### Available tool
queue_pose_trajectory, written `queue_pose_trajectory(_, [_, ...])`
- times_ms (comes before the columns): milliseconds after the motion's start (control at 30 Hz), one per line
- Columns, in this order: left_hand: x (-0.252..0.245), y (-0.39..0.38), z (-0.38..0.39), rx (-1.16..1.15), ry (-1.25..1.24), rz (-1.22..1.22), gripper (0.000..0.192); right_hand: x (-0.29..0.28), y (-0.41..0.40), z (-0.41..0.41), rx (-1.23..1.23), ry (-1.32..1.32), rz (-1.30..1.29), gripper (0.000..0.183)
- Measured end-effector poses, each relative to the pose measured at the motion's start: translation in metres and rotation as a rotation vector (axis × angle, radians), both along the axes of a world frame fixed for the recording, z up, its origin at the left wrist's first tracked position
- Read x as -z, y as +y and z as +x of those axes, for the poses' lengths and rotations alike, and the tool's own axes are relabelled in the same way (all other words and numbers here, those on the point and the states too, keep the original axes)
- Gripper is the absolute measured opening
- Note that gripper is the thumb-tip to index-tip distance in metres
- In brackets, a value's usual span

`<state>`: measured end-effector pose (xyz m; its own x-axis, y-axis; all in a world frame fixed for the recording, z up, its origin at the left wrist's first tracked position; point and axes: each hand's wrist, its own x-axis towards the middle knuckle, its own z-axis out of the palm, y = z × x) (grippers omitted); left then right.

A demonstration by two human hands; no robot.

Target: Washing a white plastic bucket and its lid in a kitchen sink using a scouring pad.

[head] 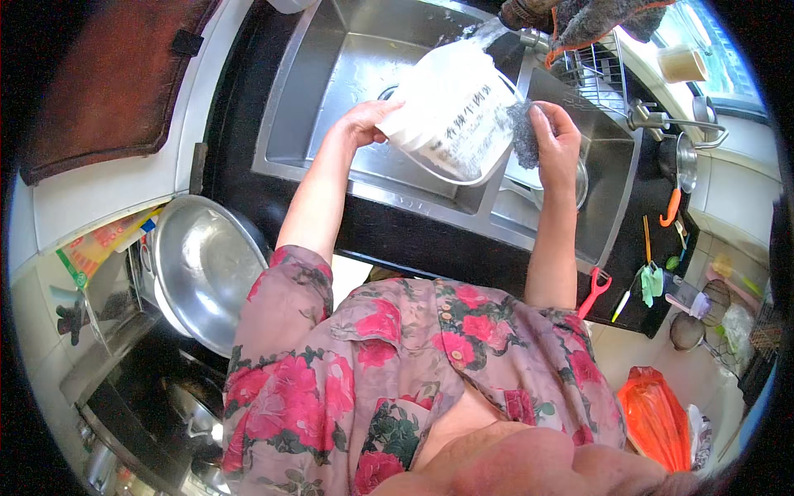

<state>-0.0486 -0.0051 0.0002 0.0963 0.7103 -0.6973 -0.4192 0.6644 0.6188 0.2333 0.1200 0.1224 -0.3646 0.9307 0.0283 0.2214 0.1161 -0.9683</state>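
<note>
A white plastic tub (443, 121) with dark printed writing on its side is held tilted over the left basin of a stainless steel sink (288, 102). My left hand (367, 121) grips the tub by its left edge, thumb on top and fingers beneath. Between the thumb and fingers of my right hand (558, 139) is a dark grey scouring pad (525, 135), close against the tub's right side. Water (489, 33) streams from a tap spout (520, 15) onto the far end of the tub. The tub hides part of the basin and its drain.
White dishes (526, 175) lie in the right basin beside a wire rack (592, 77). A pink peeler (595, 291) and an orange-handled tool (671, 204) are on the black counter at right. A large steel bowl (208, 273) leans at left; an orange plastic bag (654, 415) sits lower right.
</note>
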Motion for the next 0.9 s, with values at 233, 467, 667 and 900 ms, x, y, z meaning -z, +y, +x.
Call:
queue_pose_trajectory(233, [0.0, 0.018, 0.016, -0.074, -0.09, 0.21, 0.023, -0.022, -0.001, 0.007, 0.13, 0.294, -0.184, 0.019])
queue_pose_trajectory(467, [-0.024, 0.045, 0.03, -0.103, -0.174, 0.358, 0.036, -0.046, -0.005, 0.023, 0.211, 0.28, -0.012, 0.017])
queue_pose_trajectory(667, [-0.058, 0.011, -0.018, -0.075, 0.222, 0.365, 0.025, -0.014, -0.011, 0.02, 0.145, 0.187, -0.13, 0.021])
queue_pose_trajectory(900, [-0.112, -0.012, -0.004, -0.217, 1.357, 0.35, 0.019, -0.012, -0.007, -0.03, -0.15, 0.11, -0.439, 0.037])
